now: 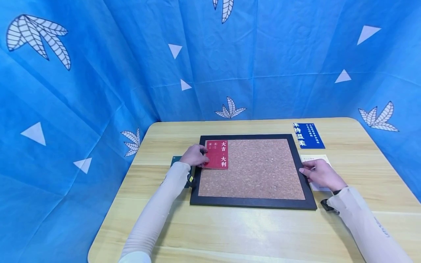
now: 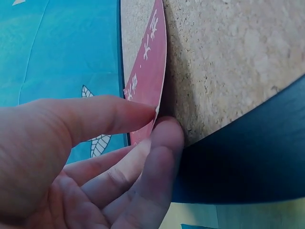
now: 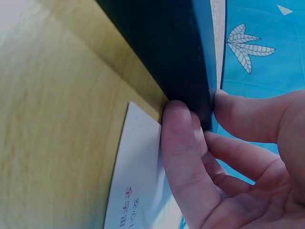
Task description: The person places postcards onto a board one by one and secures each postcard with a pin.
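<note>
A black-framed cork board (image 1: pixel 253 168) lies flat on the wooden table. My left hand (image 1: pixel 194 156) pinches the left edge of a red card (image 1: pixel 217 155) with white lettering, between thumb and fingers. In the left wrist view the red card (image 2: pixel 151 71) bows, its pinched edge raised off the cork (image 2: pixel 224 62). My right hand (image 1: pixel 319 173) grips the right side of the frame, its thumb on top. The right wrist view shows the fingers against the outer side of the black frame (image 3: pixel 167 52), beside a white card (image 3: pixel 136 162) on the table.
A blue card (image 1: pixel 309 135) with white lettering lies beyond the board's right corner. The pale card (image 1: pixel 319 157) sits partly under my right hand. A dark green card (image 1: pixel 175 159) shows beside the board's left edge, partly covered by my left arm. Blue patterned cloth (image 1: pixel 223 65) hangs behind the table.
</note>
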The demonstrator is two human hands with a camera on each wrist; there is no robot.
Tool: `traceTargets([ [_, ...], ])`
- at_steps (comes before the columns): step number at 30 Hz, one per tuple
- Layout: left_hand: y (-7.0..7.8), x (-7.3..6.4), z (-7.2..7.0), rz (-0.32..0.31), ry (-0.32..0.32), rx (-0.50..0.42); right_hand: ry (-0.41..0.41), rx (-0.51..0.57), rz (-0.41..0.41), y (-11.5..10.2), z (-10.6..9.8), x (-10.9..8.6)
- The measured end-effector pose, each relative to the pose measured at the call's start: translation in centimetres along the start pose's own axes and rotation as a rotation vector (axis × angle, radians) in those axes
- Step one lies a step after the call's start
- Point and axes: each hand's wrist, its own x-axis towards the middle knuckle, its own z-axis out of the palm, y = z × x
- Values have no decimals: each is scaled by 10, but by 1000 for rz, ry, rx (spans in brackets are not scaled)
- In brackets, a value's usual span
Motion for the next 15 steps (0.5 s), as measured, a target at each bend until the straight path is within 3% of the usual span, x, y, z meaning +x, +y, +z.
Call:
traceTargets([
  [15,-1,2,-3,14,-18,77,-5,-17,17,-2,0,0],
])
